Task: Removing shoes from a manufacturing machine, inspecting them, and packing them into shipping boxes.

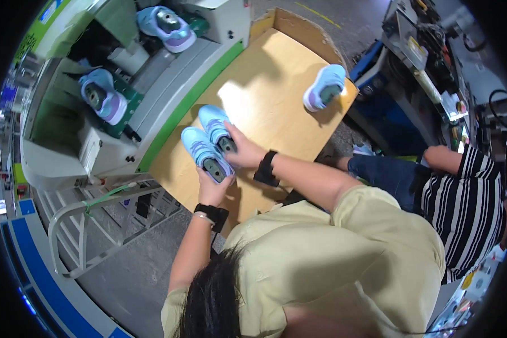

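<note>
Two light blue sneakers with dark shoe lasts inside lie side by side in my hands, over the left part of a wooden table (265, 67). My left hand (213, 187) grips the heel of the nearer sneaker (195, 143), fingers wrapped round it. Around the heel part of the farther sneaker (211, 117) my right hand (244, 149) is closed. Both toes point away from me. A third blue sneaker (328, 84), also with a last in it, stands at the table's right end.
Left of the table is a machine with a green edge (194, 87); one lasted sneaker (104, 96) and another sneaker (169, 28) sit in its bays. A metal rack (87, 231) stands below. At right are a person in a striped shirt (462, 208) and a cluttered bench (417, 62).
</note>
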